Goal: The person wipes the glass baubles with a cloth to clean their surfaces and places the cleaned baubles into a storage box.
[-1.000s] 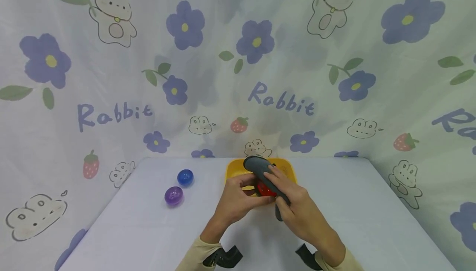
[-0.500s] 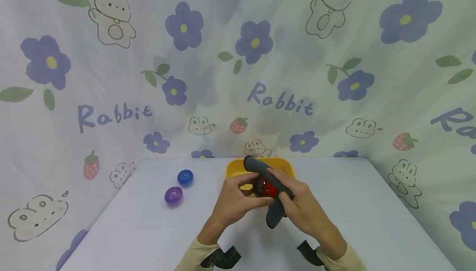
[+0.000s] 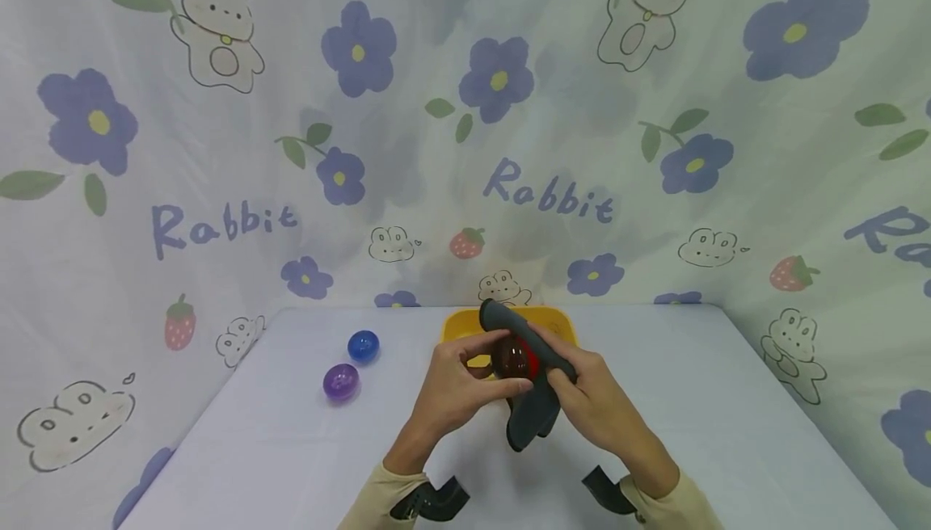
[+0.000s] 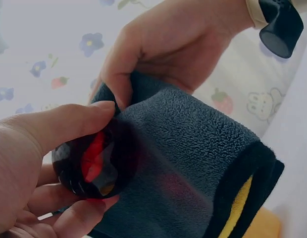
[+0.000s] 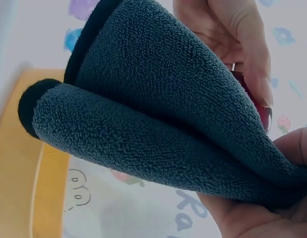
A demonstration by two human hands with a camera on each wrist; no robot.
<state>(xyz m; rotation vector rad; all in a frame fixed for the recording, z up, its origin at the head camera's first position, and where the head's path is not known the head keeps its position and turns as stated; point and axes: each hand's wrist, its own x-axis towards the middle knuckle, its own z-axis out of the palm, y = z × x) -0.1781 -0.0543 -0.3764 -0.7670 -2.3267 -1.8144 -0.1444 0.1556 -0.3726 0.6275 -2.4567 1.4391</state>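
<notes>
Between the thumb and fingers of my left hand [image 3: 445,384] is a glossy, see-through dark red ball [image 3: 512,358], pinched at its sides. My right hand [image 3: 592,401] grips a folded dark grey towel [image 3: 536,413] with black edging, draped against the ball's right side. In the left wrist view the ball [image 4: 94,166] lies right at the towel's fuzzy face [image 4: 178,134], thumb on top and fingers beneath. The right wrist view shows two folds of the towel [image 5: 143,114] covering most of the ball; only a red sliver of it peeks out by the left thumb.
Behind the hands, a yellow tray [image 3: 457,324] stands near the table's far edge, partly hidden. A blue ball [image 3: 364,347] and a purple ball [image 3: 341,382] sit on the white table [image 3: 240,441] to the left. A printed curtain [image 3: 422,166] hangs beyond the table.
The towel's lower flap has swung down and to the left below the ball. More of the ball's dark side shows now. Both hands stay in nearly the same place.
</notes>
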